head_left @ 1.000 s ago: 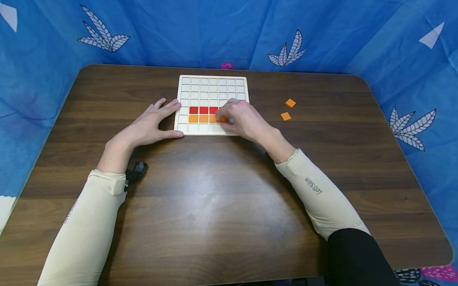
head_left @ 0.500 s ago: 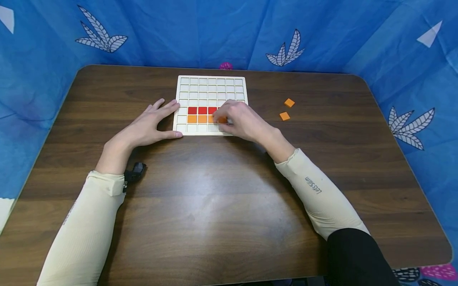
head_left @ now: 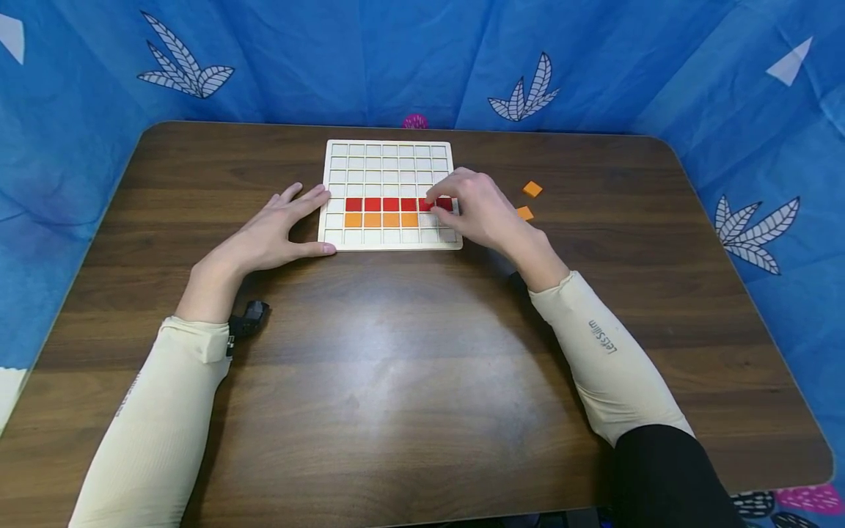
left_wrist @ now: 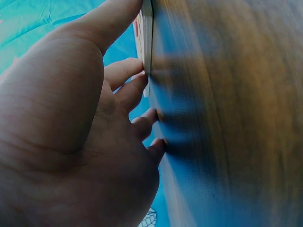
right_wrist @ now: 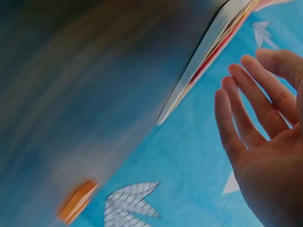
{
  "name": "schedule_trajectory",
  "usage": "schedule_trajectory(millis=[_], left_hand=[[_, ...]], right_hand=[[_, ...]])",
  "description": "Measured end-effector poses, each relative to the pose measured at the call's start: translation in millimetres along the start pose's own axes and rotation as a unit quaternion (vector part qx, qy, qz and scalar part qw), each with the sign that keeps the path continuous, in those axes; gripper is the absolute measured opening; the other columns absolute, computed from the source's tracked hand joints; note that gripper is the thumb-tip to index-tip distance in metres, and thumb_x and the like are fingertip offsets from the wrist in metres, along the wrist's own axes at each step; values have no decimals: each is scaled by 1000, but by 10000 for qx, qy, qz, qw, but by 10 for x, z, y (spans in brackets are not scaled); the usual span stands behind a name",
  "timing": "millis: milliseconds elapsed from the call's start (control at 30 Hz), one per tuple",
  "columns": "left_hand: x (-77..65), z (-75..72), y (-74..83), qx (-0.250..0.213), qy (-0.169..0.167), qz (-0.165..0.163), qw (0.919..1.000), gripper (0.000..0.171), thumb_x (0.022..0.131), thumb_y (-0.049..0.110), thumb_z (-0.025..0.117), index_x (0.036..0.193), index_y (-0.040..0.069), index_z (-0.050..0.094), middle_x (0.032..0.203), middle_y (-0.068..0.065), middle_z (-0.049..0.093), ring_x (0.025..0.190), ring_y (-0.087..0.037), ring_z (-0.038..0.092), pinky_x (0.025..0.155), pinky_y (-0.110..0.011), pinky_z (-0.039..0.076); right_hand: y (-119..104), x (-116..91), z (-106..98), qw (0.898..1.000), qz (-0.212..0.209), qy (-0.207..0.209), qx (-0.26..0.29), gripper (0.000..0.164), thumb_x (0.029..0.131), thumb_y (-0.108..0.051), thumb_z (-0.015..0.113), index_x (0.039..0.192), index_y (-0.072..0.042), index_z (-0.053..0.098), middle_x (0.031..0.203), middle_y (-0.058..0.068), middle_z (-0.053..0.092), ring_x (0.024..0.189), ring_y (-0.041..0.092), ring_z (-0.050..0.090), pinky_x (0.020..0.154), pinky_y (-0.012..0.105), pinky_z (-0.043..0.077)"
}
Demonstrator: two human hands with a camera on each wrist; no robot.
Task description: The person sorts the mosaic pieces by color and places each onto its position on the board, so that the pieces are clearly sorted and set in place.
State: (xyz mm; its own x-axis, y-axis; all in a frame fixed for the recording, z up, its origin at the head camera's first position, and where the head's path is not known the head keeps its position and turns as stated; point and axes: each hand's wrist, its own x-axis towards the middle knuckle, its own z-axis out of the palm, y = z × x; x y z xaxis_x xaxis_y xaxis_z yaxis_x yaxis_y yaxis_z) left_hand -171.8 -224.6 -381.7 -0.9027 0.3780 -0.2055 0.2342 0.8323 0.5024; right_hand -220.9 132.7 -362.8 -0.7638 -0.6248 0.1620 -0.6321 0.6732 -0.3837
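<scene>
A white grid board (head_left: 389,176) lies toward the back of the table. Across it runs a row of several red tiles (head_left: 372,204), and just in front of that a shorter row of orange tiles (head_left: 372,220). My left hand (head_left: 267,227) is spread at the board's left side, its thumb on the front left corner and fingertips at the left edge. Over the right end of the rows hovers my right hand (head_left: 485,209), covering part of the red tiles. In the right wrist view the right hand (right_wrist: 270,118) has extended fingers and holds nothing.
Two loose orange tiles lie on the wooden table right of the board: a farther orange tile (head_left: 532,189) and a nearer orange tile (head_left: 524,213), partly behind the right hand. Blue patterned cloth (head_left: 396,59) hangs behind the table (head_left: 370,381).
My right hand has left the orange tile at the row's right end and moved right and up. That tile now sits uncovered in the row. The left hand stays at the board.
</scene>
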Motion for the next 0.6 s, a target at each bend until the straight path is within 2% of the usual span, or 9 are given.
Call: schedule_trajectory(millis=[367,500,600], left_hand=[[4,25,-9,52,23,4,10000,101,92,60,74,170,25,21,178,2,13,166,-32,-3,131,-63,4],[7,22,0,73,23,-3,10000,101,92,60,74,170,26,21,178,3,13,166,-32,-3,131,-65,6],[12,17,7,71,15,24,10000,101,93,60,74,170,25,21,178,2,13,166,-33,-3,131,-65,6]], right_hand=[[459,-240,-302,9939,1002,455,-67,23,101,-18,71,120,-7,79,127,13,75,119,30,61,107,50,52],[599,-353,-397,9878,1444,587,-80,24,102,-18,70,122,-7,78,129,15,74,117,34,60,105,52,52],[689,-435,-450,9793,1891,721,-59,26,103,-18,68,124,-5,77,127,17,74,112,36,60,101,52,54]])
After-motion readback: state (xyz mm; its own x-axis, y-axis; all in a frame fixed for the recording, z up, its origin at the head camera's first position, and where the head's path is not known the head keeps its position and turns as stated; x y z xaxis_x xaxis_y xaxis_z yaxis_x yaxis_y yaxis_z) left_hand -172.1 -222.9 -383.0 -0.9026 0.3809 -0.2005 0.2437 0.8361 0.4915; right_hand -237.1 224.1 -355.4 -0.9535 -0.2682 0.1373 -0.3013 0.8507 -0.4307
